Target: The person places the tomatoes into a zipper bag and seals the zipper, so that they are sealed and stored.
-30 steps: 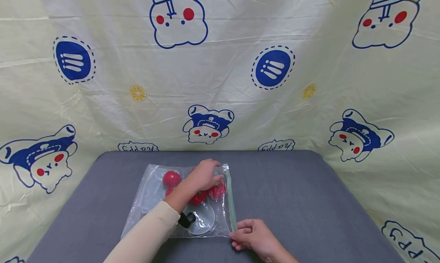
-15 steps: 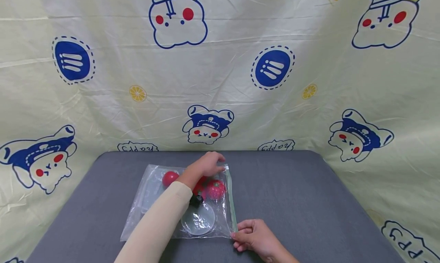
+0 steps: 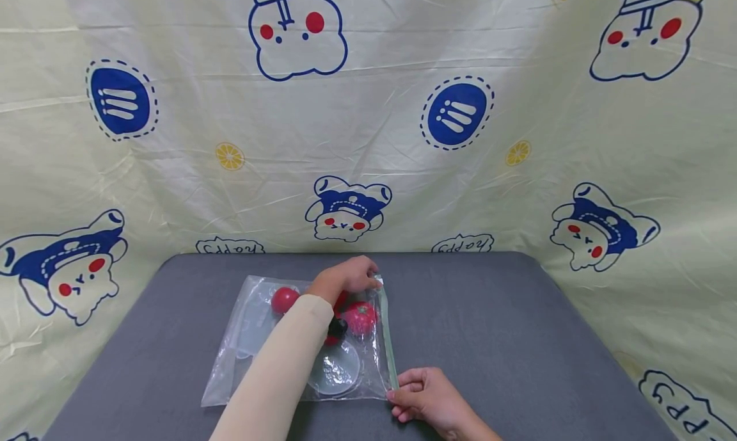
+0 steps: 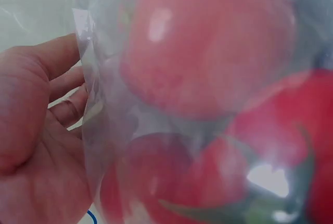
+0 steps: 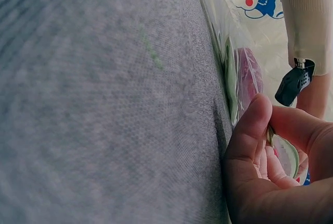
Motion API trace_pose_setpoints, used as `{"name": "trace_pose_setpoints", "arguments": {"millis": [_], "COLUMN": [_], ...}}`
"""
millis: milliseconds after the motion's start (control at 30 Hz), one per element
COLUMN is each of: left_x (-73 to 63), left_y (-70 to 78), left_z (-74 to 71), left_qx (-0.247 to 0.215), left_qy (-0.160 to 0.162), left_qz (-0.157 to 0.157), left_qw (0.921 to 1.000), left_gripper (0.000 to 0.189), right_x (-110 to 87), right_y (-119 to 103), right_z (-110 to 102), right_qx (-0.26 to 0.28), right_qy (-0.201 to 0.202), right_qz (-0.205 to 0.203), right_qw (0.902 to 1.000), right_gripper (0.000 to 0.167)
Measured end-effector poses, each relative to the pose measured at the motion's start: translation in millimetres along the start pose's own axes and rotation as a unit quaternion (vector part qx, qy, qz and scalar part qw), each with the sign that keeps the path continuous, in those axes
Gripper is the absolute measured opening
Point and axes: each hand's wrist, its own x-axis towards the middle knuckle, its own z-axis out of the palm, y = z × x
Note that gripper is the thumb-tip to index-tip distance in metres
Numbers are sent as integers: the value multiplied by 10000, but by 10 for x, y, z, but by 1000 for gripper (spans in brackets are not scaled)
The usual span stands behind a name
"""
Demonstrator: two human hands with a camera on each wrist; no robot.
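Note:
A clear plastic zip bag (image 3: pixel 221 380) lies flat on the grey table, its green zip strip (image 3: pixel 388 345) along the right side. Several red tomatoes show through the plastic, among them a plain round one (image 3: pixel 285 299) and a ribbed one (image 3: pixel 361 317). A round clear lid or dish (image 3: pixel 335 367) lies nearer the front inside. My left hand (image 3: pixel 350 276) reaches over the bag and pinches its far right corner; in the left wrist view, curled fingers (image 4: pixel 67 99) show beside the plastic edge. With thumb and forefinger my right hand (image 3: pixel 428 396) pinches the near right corner.
Inside the bag's left part is a flat, clear rectangular shape (image 3: pixel 256 332). The left sleeve (image 3: pixel 282 370) and a black wrist camera (image 3: pixel 337 328) cover part of the contents. Behind the table (image 3: pixel 489 326) hangs a printed cloth (image 3: pixel 403 204).
My left hand has moved away from me and slightly right, from above the tomatoes to the bag's far corner, where its fingers have closed together. The right hand stays at the near corner.

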Motion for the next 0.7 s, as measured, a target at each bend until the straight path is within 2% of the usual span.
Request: {"name": "trace_pose_setpoints", "arguments": {"millis": [167,300,433,700], "left_x": [25,14,-15,-57], "left_y": [-24,-25,-8,-12], "left_z": [-5,-15,-32,-92], "left_qx": [-159,-277,-277,-189], "left_qy": [230,272,226,184], "left_qz": [72,84,99,9], "left_qw": [9996,9992,9993,9997], "left_gripper": [33,16,24,15], "right_x": [-2,2,7,20], "right_y": [-8,6,15,2], "right_z": [1,-9,-15,-32], "right_qx": [-34,-31,-36,-151], "right_qy": [-7,-27,-27,8], "right_qz": [39,6,-44,-19], "right_qw": [10000,10000,10000,9999], "right_gripper": [18,17,18,19]}}
